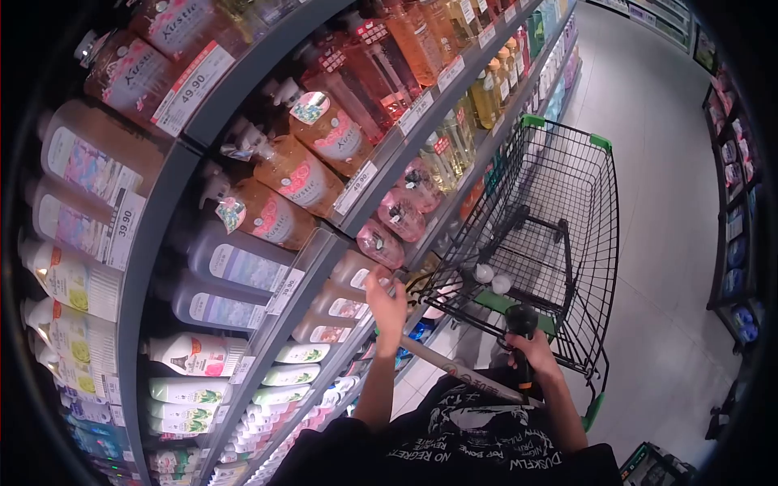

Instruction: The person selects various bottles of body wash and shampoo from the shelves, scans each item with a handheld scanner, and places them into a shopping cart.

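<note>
My left hand is raised at the shelf edge, fingers loosely bent and thumb apart. Its fingertips are right beside a brownish bottle, just below pink rounded bottles. My right hand is closed around a black cylindrical object with a wider upper end and an orange band lower down. That object is upright over the near end of the shopping cart. The cart's pale handle bar crosses in front of my body, passing under my left wrist.
Shelves on the left hold pump bottles, white bottles and price tags. Two white round items show at the cart's near end. Tiled floor runs along the right, with another stocked shelf beyond.
</note>
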The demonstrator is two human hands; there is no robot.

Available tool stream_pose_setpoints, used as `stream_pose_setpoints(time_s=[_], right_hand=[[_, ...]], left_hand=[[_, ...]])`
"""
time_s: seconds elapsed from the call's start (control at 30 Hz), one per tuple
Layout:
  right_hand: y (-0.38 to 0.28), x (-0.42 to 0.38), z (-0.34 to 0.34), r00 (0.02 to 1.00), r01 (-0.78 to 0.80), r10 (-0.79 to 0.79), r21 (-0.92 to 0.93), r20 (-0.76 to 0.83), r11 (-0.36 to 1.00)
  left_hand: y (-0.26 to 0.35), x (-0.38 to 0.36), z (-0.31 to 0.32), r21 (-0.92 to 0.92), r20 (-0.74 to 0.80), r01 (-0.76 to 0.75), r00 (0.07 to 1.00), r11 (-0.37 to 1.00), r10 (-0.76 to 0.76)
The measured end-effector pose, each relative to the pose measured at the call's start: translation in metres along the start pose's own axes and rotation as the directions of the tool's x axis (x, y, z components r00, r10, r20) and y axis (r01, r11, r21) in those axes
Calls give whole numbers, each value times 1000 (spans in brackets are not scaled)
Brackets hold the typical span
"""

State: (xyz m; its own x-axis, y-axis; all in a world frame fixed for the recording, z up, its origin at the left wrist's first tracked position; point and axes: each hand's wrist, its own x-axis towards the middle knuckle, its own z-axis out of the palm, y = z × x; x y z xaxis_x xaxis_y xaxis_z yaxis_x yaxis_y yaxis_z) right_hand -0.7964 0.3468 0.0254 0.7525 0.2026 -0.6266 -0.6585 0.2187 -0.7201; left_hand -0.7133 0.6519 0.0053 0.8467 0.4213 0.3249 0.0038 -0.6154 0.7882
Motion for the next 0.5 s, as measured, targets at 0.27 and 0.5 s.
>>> stream_pose_setpoints(time_s=[0.27,0.5], right_hand=[[-9,11,-16,1000,6,-6,89,2,996],[-23,10,-20,1000,26,-26,54,8,998]], left_hand=[[-14,88,24,356,-231,30,971,934,57],[-24,119,45,148,-354,160,930,976,-98]])
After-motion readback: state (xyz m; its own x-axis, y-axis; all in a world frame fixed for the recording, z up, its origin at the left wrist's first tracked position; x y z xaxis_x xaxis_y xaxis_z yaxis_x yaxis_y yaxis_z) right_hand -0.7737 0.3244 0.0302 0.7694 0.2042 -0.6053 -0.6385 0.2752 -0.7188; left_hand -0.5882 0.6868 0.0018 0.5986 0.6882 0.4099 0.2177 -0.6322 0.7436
